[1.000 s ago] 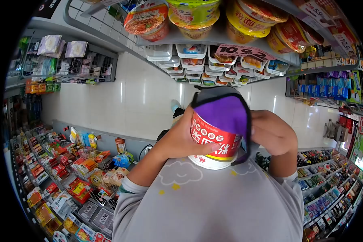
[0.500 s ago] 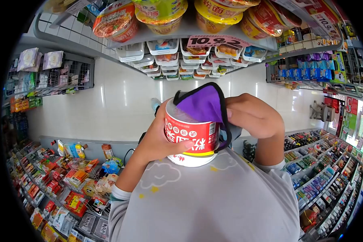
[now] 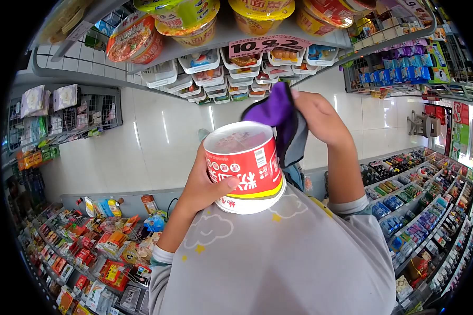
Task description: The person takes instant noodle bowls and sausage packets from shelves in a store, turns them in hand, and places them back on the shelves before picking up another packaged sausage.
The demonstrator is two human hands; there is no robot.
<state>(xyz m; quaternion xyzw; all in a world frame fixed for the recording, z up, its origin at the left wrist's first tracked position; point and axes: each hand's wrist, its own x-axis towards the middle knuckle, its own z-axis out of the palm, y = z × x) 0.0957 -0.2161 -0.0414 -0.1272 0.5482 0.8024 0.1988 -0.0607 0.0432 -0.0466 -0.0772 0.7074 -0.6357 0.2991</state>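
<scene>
One red-and-white cup (image 3: 249, 169) and one purple cloth (image 3: 286, 123) are held up in a shop.
The left hand (image 3: 205, 184) wraps around the cup, near a gray shirt (image 3: 278, 252). The cup's writing, with 粉, is upside down below a barcode (image 3: 260, 157). The right hand (image 3: 321, 118) pinches the cloth close by. A pink sign (image 3: 268, 46) on a shelf (image 3: 215, 44) says 10.9. The floor (image 3: 168, 131) is shiny and pale.

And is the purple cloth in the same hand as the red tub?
No, the right hand holds the purple cloth, while the left hand holds the red tub.
</scene>
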